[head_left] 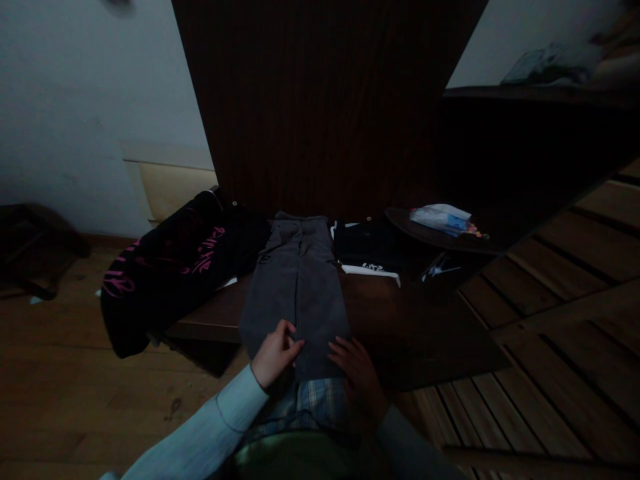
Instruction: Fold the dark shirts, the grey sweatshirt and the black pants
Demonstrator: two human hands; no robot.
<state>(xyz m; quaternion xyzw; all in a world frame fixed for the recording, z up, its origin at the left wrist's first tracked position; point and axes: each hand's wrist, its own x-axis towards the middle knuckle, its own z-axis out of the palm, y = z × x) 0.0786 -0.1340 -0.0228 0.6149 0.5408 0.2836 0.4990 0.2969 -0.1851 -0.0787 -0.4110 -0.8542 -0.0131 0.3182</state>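
Grey trousers (320, 293) lie lengthwise over a dark wooden bench, waistband at the far end and leg ends towards me, the two legs side by side. My left hand (275, 353) is at the near part of the left leg, its fingers curled and the thumb close to them, pinching the cloth by the gap between the legs. My right hand (356, 370) rests on the outer edge of the right leg near its hem, with the fingers stretched out and slightly apart. Checked blue cloth (323, 400) shows below the hems.
A black garment with pink lettering (165, 267) hangs over the bench's left end. Right of the trousers lies a folded black garment (367, 247) with white edges. A plastic packet (443, 219) sits on a dark ledge further right. Wooden slats (545, 373) stand at the right.
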